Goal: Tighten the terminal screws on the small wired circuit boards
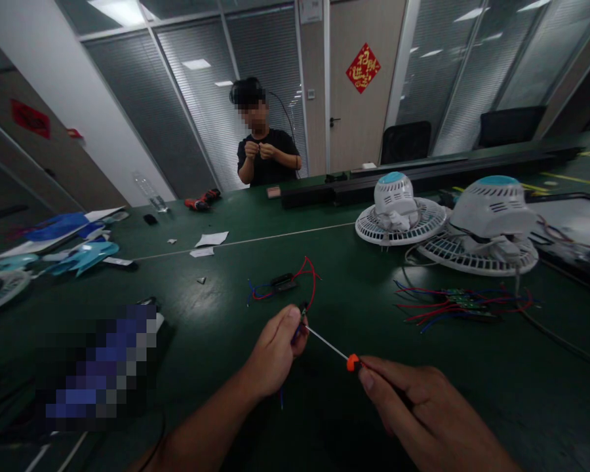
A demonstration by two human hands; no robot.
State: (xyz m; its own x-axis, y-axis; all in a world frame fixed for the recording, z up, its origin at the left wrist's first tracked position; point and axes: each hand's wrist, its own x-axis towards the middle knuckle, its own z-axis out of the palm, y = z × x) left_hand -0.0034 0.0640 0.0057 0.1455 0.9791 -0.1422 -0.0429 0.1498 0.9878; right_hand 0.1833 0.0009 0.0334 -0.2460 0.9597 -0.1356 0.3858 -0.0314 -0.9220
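A: Step?
B: Looks like screwdriving. Left hand (275,351) fingers (291,321) pinch small wired part (302,309) above bench (354,288); right hand (423,413) grips screwdriver (353,362), tip at part
A: Next?
B: Needs tip seated, part steady

A slim screwdriver with a thin silver shaft and an orange collar (330,346) is held in the air above the green table, its dark handle mostly hidden in the right hand (423,413). It slants up and to the left. Its tip meets a small dark part with thin blue and red wires (302,312), pinched between the thumb and fingers of the left hand (275,351), with one blue wire dangling below that hand.
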